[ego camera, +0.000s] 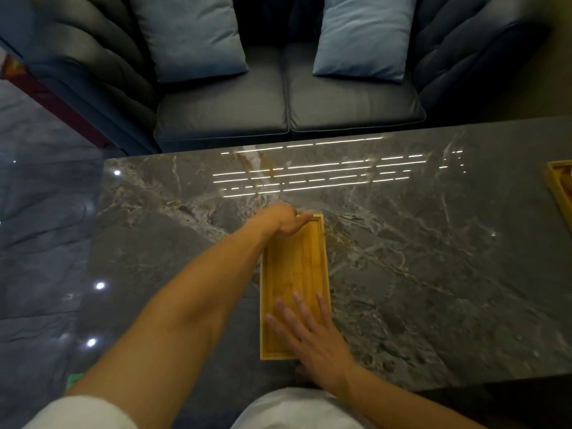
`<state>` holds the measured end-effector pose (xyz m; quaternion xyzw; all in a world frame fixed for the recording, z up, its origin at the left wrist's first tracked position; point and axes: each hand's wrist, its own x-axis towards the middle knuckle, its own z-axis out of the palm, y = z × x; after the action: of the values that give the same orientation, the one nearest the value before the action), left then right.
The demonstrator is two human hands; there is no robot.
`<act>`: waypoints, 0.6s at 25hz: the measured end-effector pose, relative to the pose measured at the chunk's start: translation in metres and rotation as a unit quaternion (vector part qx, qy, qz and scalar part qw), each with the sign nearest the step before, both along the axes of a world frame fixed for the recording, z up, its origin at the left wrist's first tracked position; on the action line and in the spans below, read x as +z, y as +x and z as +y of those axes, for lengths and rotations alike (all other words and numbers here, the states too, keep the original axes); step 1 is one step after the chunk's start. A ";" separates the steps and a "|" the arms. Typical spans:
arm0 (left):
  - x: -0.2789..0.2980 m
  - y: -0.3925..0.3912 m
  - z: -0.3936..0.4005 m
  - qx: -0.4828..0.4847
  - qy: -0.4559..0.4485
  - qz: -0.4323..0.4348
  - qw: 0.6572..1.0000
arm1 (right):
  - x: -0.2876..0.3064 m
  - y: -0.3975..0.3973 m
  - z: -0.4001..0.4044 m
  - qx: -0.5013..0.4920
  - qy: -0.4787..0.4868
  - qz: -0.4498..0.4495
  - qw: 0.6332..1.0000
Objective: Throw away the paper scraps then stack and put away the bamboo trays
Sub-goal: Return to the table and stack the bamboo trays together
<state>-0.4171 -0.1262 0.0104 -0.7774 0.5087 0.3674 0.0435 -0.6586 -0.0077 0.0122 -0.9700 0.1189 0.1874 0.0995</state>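
A long bamboo tray (295,267) lies lengthwise on the dark marble table (418,274), its inside bare. My left hand (286,221) grips the tray's far short end, fingers curled over the rim. My right hand (312,335) rests flat, fingers spread, over the tray's near right corner. A second bamboo tray (561,190) shows partly at the table's right edge, cut off by the frame. No paper scraps are visible.
A dark blue sofa (288,113) with two light blue cushions stands just behind the table. Glossy grey floor (40,243) lies to the left. A small green object (75,379) peeks out by my left arm.
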 end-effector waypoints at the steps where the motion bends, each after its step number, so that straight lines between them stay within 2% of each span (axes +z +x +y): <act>1: -0.001 -0.002 0.000 -0.002 0.005 -0.001 1.000 | -0.001 0.001 0.000 -0.008 -0.010 -0.009 1.000; 15: -0.002 -0.005 0.006 -0.028 -0.025 -0.059 0.998 | -0.020 -0.002 -0.005 -0.038 0.028 0.003 0.999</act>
<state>-0.4216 -0.1201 0.0087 -0.7840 0.5361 0.3063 0.0642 -0.6606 -0.0122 -0.0082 -0.9612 0.1503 0.1893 0.1330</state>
